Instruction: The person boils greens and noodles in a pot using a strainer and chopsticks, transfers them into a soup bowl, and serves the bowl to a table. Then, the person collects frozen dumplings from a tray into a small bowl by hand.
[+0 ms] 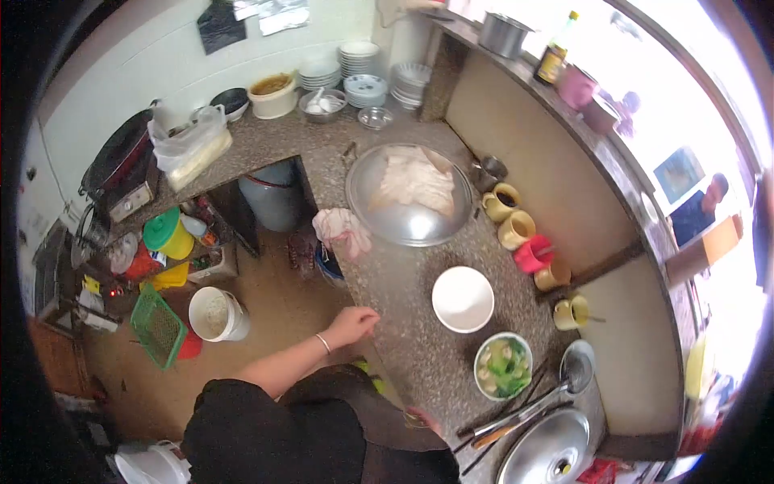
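My left hand point(353, 324), with a bracelet at the wrist, is held over the counter's near edge. Its fingers are curled together, and no object shows in them. To its right on the speckled counter point(395, 278) are an empty white bowl point(463, 299) and a bowl of soup with green leaves and pale pieces point(504, 366). Beyond the hand, a pink cloth point(343, 228) hangs at the edge beside a large metal lid point(419, 230) bearing flat, pale sheets of food point(415, 181). Only a blurred patch of skin, perhaps my right hand point(425, 419), shows by my dark clothing; its fingers are hidden.
Cups point(516, 231) line the partition. A strainer ladle point(577, 367), long utensils and another metal lid point(548, 452) lie at lower right. Stacked bowls point(359, 60) stand at the back. A white bucket point(218, 315) and green basket point(158, 326) are left. A person point(695, 214) is beyond the partition.
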`<action>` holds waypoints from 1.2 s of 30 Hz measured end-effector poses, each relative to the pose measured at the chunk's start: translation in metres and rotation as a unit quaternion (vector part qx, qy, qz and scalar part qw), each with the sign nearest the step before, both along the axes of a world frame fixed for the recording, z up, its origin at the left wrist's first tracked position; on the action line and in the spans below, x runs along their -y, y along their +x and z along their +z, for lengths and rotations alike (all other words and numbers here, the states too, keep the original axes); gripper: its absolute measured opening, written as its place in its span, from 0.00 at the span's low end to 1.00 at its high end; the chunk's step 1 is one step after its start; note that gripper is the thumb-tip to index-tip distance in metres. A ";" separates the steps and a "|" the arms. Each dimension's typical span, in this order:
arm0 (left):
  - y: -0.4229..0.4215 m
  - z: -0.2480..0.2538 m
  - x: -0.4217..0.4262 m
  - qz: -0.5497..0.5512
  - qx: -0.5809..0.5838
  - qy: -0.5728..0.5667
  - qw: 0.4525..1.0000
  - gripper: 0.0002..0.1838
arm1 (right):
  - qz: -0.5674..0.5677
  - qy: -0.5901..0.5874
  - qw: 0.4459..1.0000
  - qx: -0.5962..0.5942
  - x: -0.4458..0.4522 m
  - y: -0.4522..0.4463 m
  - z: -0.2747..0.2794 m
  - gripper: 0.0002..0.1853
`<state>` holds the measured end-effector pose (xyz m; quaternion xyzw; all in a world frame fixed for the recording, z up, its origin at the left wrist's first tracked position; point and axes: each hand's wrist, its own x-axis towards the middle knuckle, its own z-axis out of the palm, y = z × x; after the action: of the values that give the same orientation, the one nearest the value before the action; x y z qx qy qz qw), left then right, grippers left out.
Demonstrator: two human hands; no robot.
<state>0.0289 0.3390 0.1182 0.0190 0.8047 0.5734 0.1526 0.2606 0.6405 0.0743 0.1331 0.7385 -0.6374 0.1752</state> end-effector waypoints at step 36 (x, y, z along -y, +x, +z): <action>-0.746 -0.058 0.381 0.203 -0.222 -0.375 0.877 0.22 | -0.102 0.209 0.955 0.183 0.334 -0.309 0.048 0.20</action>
<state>-0.7168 -0.0424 0.0602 -0.0766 0.9583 0.2279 -0.1544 -0.0487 0.3070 0.1223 0.3555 0.7928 -0.4482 0.2102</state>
